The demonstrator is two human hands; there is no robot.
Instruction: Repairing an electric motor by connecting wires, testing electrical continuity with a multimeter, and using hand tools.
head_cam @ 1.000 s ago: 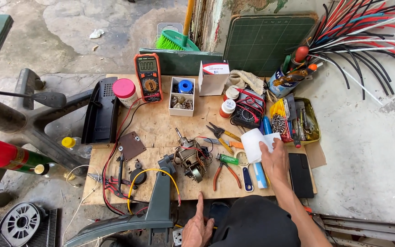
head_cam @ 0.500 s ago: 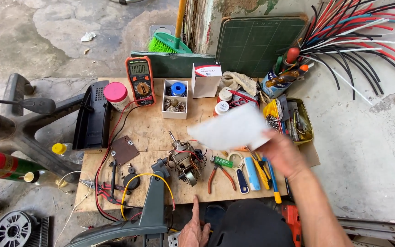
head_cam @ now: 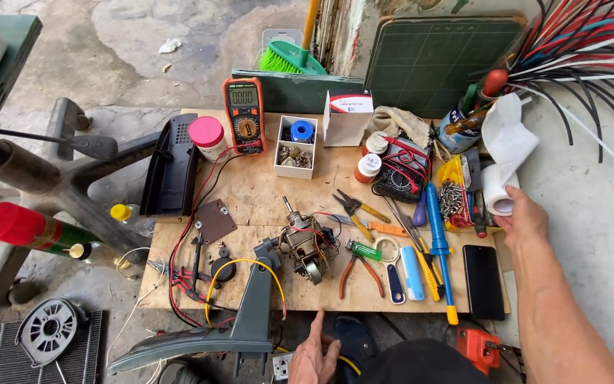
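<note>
the tissue roll (head_cam: 500, 192) has moved right in the right hand (head_cam: 527, 222).

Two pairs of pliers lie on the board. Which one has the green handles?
The pair of pliers with green-topped red handles, nearer the small motor; the other pair of pliers, farther back, has yellow handles.

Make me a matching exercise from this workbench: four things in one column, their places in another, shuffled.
Things:
1. paper towel roll
2. phone
3. pink-lidded jar
4. small motor

Places:
A. middle of the board, wires around it
B. back left, beside the orange multimeter
C. under the right hand at the right edge
D. flat at the front right corner

Pairs: 1-C, 2-D, 3-B, 4-A
</note>
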